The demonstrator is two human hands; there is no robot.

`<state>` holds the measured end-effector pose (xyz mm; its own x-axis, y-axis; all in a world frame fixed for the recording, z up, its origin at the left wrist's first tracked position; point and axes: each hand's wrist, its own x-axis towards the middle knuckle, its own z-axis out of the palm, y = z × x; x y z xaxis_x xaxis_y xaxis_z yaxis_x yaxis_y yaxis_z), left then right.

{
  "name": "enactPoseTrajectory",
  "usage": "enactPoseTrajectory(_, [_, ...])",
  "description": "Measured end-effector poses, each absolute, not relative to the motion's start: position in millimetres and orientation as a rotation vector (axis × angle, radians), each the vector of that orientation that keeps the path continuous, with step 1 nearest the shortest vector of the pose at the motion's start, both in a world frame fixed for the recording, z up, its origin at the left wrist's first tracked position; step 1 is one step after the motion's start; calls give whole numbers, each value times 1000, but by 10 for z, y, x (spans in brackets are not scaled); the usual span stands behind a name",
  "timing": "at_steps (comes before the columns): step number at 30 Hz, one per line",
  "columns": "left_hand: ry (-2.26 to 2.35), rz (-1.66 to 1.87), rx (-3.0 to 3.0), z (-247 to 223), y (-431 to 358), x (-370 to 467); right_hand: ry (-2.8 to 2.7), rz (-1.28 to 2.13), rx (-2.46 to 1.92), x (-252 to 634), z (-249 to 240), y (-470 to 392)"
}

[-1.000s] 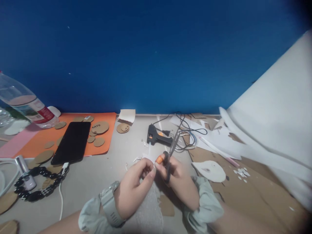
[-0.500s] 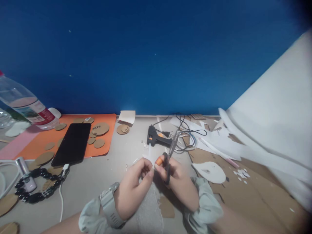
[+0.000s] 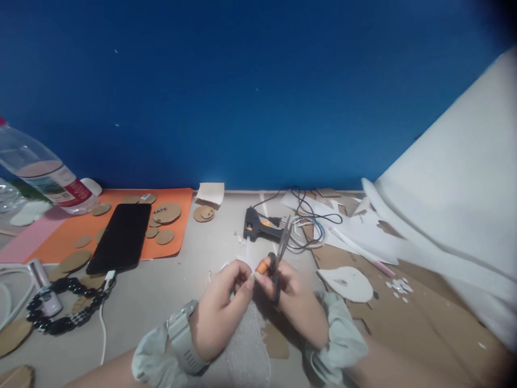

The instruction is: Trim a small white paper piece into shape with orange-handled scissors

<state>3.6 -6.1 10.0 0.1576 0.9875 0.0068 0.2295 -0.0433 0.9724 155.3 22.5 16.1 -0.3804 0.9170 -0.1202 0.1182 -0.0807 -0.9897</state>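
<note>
Just in front of the glue gun, my left hand [image 3: 224, 307] and my right hand [image 3: 293, 296] meet at the fingertips. My right hand has scissors [image 3: 284, 242] with black-and-orange handles hooked in it, their blades pointing up and away. Its thumb presses in close to the left fingertips. My left thumb and index finger are pinched together; what they hold, if anything, is too small to make out. Beyond the hands lies the black glue gun [image 3: 262, 230], its nozzle towards me above a pale strip. A whitish translucent sheet [image 3: 247, 350] is under my wrists.
Left are a phone [image 3: 121, 237], an orange sheet [image 3: 183, 215] with cardboard discs, a bead bracelet [image 3: 60, 326] and a leaning bottle [image 3: 52, 183]. Cables [image 3: 319, 231], a white teardrop cutout [image 3: 347, 284], small white scraps [image 3: 399, 286] and cardboard [image 3: 404, 334] lie right. A blue wall [image 3: 258, 108] stands behind.
The scissor blades have tipped slightly to the left, and my right thumb has moved a touch closer to the left fingertips. Both hands otherwise stay in place.
</note>
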Motion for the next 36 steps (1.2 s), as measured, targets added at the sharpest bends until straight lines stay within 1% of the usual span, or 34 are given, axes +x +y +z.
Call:
enactPoseTrajectory(3, [1231, 1033, 1448, 103, -66, 32, -1538, 1586, -1111, 1573, 162, 219])
enactPoseTrajectory(5, [1208, 1089, 1408, 99, -78, 23, -1583, 1683, -1007, 1592, 152, 222])
enactPoseTrajectory(9, [1192, 1212, 1326, 87, -111, 4, -1840, 1858, -770, 1623, 145, 258])
enactPoseTrajectory(11, [1204, 1261, 1313, 85, -126, -2, -1988, 1838, -774, 1634, 155, 279])
enactPoseTrajectory(14, [1217, 1284, 1321, 82, -144, -5, -2156, 1694, -856, 1640, 167, 290])
enactPoseTrajectory(17, [1240, 1275, 1338, 76, -147, -6, -2240, 1571, -936, 1632, 159, 275])
enactPoseTrajectory(20, [1265, 1265, 1359, 71, -137, -5, -2264, 1519, -979, 1614, 144, 255])
enactPoseTrajectory(27, [1271, 1255, 1382, 86, -116, 2, -2259, 1517, -1054, 1601, 152, 246])
enactPoseTrajectory(36, [1253, 1276, 1365, 83, -105, -4, -2225, 1533, -1041, 1590, 161, 255])
